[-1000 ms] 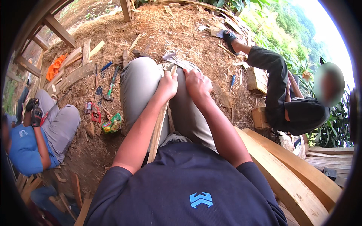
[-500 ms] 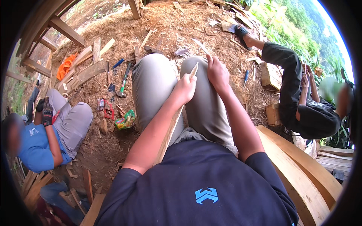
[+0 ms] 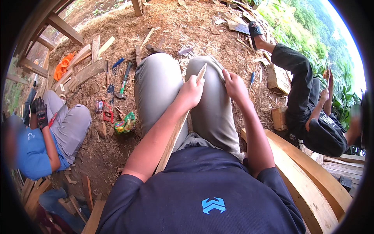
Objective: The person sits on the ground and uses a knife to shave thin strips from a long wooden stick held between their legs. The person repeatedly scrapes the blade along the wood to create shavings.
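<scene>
My left hand is closed around a long wooden stick. Its whittled, pointed tip rises above the fist, and the lower length runs under my forearm toward my waist. Over my right knee, my right hand is closed on a knife, with the handle hidden in the fist. The thin knife blade lies close along the knee, apart from the stick's tip; whether it touches the trousers I cannot tell.
A green-headed hammer, a green packet and a blue-handled tool lie on the shaving-strewn ground. One person in blue sits left, another in black right. Long planks stand beside my right side.
My right hand has moved slightly right and down, and the knife blade has swung from pointing past the knee to lying across it. The left hand keeps its hold on the stick.
</scene>
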Tool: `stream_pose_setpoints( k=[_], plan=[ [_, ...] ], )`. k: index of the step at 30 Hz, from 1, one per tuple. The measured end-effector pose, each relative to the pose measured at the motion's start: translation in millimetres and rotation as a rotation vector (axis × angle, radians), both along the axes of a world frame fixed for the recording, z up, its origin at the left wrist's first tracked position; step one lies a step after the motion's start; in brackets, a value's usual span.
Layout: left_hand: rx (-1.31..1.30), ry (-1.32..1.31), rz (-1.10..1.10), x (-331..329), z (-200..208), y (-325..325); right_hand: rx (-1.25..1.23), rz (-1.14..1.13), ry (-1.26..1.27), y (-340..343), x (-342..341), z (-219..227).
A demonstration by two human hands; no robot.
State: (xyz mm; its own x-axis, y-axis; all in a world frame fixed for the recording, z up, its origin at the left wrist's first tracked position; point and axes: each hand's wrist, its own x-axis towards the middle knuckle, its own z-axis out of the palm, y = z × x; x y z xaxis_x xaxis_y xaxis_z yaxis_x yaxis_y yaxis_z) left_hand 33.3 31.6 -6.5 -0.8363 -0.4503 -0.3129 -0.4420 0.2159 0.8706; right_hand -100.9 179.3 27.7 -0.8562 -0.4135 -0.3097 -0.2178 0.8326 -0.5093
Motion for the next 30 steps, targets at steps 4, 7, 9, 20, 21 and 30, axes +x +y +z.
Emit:
stream_pose_setpoints(
  k=[4, 7, 9, 20, 21, 30],
  plan=[
    [-0.006, 0.016, -0.014, -1.0, 2.8, 0.4, -0.2, 0.069, 0.139, -17.3, -34.9, 1.2],
    [0.005, 0.0, -0.037, -1.1, 8.4, 1.6, -0.255, 0.153, 0.011, -47.6, -63.2, 10.1],
    [0.041, 0.008, -0.046, 0.2, 11.4, 0.0, -0.161, 0.211, -0.047, -69.2, -70.1, 12.6],
    [0.175, 0.037, -0.04, 5.7, 16.5, -0.6, -0.2, 0.146, -0.175, -90.1, -78.7, 5.1],
    [0.188, 0.073, -0.028, 4.8, 14.1, -0.3, -0.153, 0.188, -0.125, -89.9, -75.8, 7.5],
    [0.202, 0.158, -0.015, -0.1, 7.8, -0.5, -0.188, 0.144, -0.003, -100.2, -85.5, -6.9]
  ],
)
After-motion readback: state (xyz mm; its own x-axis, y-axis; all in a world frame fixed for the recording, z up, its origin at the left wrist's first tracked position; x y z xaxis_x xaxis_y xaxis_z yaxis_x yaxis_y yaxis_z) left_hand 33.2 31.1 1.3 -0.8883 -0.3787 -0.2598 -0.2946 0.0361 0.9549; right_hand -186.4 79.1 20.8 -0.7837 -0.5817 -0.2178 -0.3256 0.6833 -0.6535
